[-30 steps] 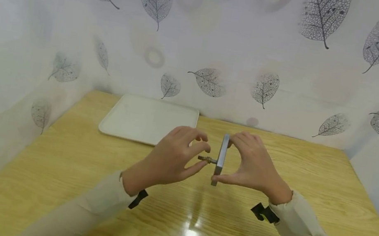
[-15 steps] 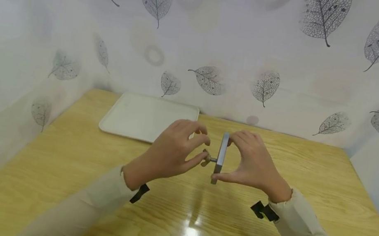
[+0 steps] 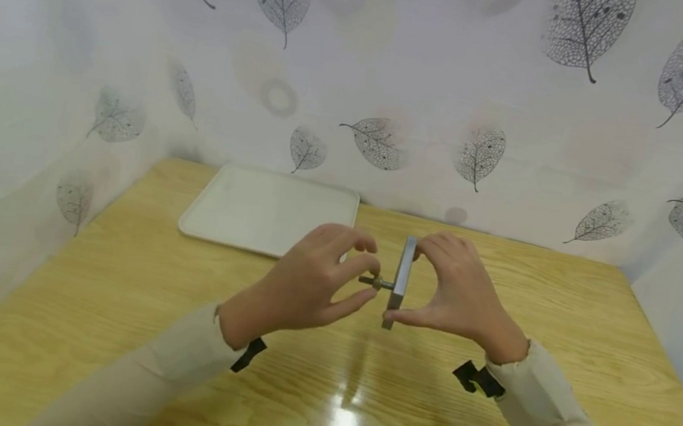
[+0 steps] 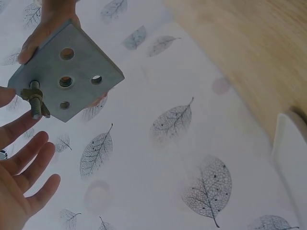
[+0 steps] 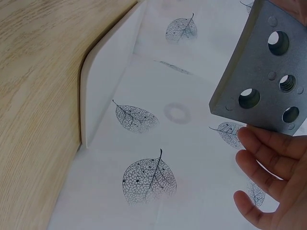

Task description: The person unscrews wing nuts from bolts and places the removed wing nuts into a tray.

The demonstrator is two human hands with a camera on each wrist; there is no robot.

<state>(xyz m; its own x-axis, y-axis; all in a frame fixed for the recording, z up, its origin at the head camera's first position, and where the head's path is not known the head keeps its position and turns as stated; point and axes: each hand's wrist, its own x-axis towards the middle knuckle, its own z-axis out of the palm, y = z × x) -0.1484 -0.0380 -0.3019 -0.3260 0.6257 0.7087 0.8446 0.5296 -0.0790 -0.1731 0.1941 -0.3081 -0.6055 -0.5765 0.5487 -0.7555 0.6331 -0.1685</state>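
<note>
A flat grey metal plate (image 3: 402,272) with several round holes is held up on edge over the table by my right hand (image 3: 460,289), thumb at its lower edge and fingers at its upper edge. A threaded bolt (image 4: 36,111) sticks out of the plate toward my left hand (image 3: 319,277). On the bolt sits a brass-coloured wing nut (image 4: 32,94), which my left thumb and index finger pinch; its other fingers are spread loosely. In the right wrist view the far face of the plate (image 5: 259,72) shows its holes, one of them threaded.
A white rectangular tray (image 3: 267,212) lies at the back left of the wooden table (image 3: 537,298). Behind and beside the table hangs a pale leaf-printed backdrop (image 3: 433,70). A black strap piece (image 3: 478,378) is at each wrist.
My left fingers have shifted on the wing nut, which turned on the bolt: its wings stood upright half a second ago and look flatter now. The right hand keeps its hold on the plate.
</note>
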